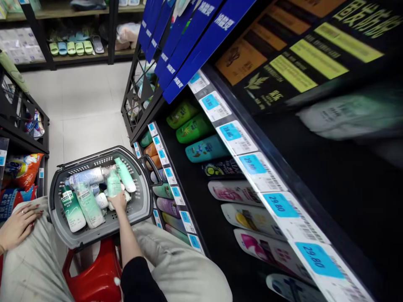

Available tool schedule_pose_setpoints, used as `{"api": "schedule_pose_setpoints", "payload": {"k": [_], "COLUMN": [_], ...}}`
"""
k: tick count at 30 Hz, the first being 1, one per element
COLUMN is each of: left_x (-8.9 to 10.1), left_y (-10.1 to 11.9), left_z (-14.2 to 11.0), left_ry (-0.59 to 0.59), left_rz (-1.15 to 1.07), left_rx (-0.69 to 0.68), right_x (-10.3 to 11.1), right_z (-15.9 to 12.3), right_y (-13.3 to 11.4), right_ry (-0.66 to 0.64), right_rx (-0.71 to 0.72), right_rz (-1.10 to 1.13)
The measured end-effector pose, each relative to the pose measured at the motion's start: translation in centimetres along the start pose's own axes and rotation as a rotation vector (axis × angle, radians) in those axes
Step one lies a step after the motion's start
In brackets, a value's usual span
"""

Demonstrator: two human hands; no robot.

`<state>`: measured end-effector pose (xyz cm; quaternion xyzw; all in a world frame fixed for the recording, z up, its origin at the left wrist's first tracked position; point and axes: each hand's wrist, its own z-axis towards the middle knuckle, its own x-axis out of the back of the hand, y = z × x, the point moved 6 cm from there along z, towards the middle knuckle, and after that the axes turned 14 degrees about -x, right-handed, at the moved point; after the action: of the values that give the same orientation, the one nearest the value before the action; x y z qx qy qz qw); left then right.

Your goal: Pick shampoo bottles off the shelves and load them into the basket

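A grey shopping basket [141,216] with a dark rim holds several bottles. My right hand [118,202] reaches into it and is closed around the lower end of a light green bottle [113,183]. Right of that lies another light green bottle [126,175]. A dark green and white bottle [73,209] and a plastic-wrapped pale green bottle [90,205] lean at the left, below a pale blue bottle [86,176]. Small white containers [101,200] sit near my right hand, partly hidden. My left hand [22,224] rests on my left thigh, fingers stretched out, holding nothing.
Shelves of shampoo-like bottles [208,149] with price tags [280,205] rise close on the right. Blue hanging boxes [201,42] jut out above. A red plastic stool [94,277] stands under the basket. Bagged goods [23,170] fill a left rack; slippers [71,48] sit at the back.
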<state>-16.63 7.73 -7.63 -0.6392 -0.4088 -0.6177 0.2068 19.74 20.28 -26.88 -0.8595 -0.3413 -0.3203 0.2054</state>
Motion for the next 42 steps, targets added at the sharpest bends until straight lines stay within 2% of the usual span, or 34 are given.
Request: {"api": "schedule_pose_setpoints", "payload": {"k": [4,7,11,15,22,25,28,30,32,35,37,40,42], "left_x": [0.3,0.1,-0.2,-0.5,-0.4,0.0,0.2,0.1,-0.1,-0.1,0.2,0.6,0.6], "left_y": [0.3,0.3,0.2,0.0,0.1,0.4,0.5,0.3,0.1,0.0,0.1,0.1,0.1], "left_z": [0.2,0.1,0.0,-0.2,-0.3,0.0,0.1,-0.1,-0.2,-0.2,-0.1,0.1,0.0], "left_ry": [0.046,0.035,0.013,-0.008,-0.017,-0.009,-0.02,-0.038,-0.05,-0.056,-0.057,-0.055,-0.056], "left_rz": [0.004,-0.024,-0.047,-0.071,-0.096,-0.062,-0.053,-0.08,-0.11,-0.138,-0.149,-0.162,-0.152], "left_rx": [-0.02,-0.019,-0.022,-0.028,-0.017,-0.028,-0.025,-0.013,0.004,0.02,0.033,0.07,0.085], "right_x": [4.5,7.4,8.1,6.6,2.6,1.4,1.1,0.9,-0.1,-3.4,-5.8,-8.5,-9.5], "right_z": [-0.3,0.1,1.7,1.8,0.4,0.6,0.4,0.0,-0.6,-1.9,-2.6,-2.8,-2.6], "right_y": [-0.5,-2.4,-5.6,-5.9,-1.8,-1.8,-2.7,-2.8,-2.2,-0.8,-0.3,-0.1,0.0], "right_ry": [0.057,0.102,0.181,0.287,0.316,0.301,0.28,0.226,0.093,-0.172,-0.292,-0.362,-0.339], "right_rx": [0.114,0.24,0.307,0.269,0.169,0.122,0.096,0.101,0.115,0.155,0.181,0.153,0.108], "right_rz": [-0.004,0.015,0.022,0.008,-0.087,-0.152,-0.199,-0.225,-0.271,-0.365,-0.414,-0.438,-0.417]}}
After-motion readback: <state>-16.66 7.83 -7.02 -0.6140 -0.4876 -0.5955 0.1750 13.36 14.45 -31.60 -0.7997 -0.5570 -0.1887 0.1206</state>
